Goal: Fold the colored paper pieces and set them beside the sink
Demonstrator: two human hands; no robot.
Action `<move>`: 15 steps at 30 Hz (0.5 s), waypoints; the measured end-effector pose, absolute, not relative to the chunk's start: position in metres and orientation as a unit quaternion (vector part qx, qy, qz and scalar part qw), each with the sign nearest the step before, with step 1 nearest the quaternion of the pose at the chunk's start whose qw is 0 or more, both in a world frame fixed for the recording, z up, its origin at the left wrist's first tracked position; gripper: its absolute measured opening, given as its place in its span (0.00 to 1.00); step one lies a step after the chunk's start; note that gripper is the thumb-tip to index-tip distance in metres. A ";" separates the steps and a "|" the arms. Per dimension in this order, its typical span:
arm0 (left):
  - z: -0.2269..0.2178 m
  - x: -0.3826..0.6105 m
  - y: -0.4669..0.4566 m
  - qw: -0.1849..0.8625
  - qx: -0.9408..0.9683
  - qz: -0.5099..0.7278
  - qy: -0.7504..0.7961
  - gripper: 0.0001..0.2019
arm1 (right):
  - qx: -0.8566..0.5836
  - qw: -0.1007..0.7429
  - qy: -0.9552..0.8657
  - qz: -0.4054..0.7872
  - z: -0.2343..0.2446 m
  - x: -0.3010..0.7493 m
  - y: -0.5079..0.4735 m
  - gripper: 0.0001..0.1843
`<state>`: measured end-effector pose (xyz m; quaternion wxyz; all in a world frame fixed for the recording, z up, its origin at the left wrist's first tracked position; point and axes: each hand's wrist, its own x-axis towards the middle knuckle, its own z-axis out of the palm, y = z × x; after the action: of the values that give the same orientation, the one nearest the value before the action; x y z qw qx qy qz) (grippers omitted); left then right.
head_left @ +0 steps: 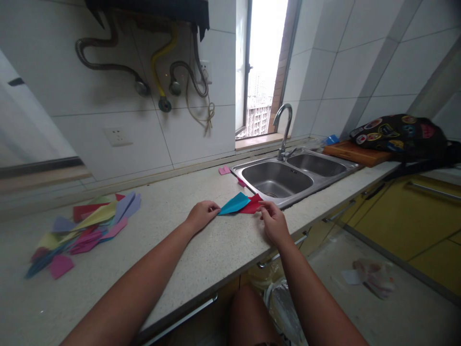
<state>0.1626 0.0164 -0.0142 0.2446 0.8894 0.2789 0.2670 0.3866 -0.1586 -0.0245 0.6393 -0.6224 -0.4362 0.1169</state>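
Paper (233, 203), blue and folded, overlaps red paper (248, 206) at the counter (216, 259), near the sink (275, 178). Left hand (201, 216) pinches the blue piece's left end. Right hand (274, 223), fingers curled, is at the red piece's right end; grip cannot be told. Pile of coloured papers (90, 221) lies well to the left. Tap (285, 122) stands behind the sink.

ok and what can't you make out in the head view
All in the head view:
Red paper: partly hidden under the blue paper.
Right hand: whether it grips the red paper; its fingers overlap the edge.
Paper pile: lower sheets, covered by upper ones.
Dark bag: patch lettering, too small and blurred.
Black fixture: upper part, cut off by the top edge.
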 end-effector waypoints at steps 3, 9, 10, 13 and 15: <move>-0.012 0.164 0.016 0.233 0.896 0.259 0.275 0.11 | -0.621 0.643 -0.432 0.120 -0.024 0.387 -0.158 0.17; -0.008 0.172 0.015 0.226 0.900 0.247 0.278 0.12 | -0.613 0.651 -0.428 0.134 -0.022 0.386 -0.158 0.17; -0.007 0.174 0.015 0.224 0.902 0.246 0.275 0.12 | -0.612 0.651 -0.427 0.137 -0.023 0.386 -0.158 0.17; -0.005 0.178 0.012 0.214 0.906 0.250 0.267 0.11 | -0.615 0.653 -0.420 0.136 -0.025 0.388 -0.157 0.17; -0.004 0.181 0.010 0.209 0.907 0.253 0.263 0.10 | -0.620 0.651 -0.417 0.134 -0.027 0.389 -0.156 0.17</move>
<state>0.1810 0.0102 -0.0040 0.2089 0.9073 0.2625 0.2535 0.3891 -0.1559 -0.0270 0.6513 -0.6197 -0.4168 0.1341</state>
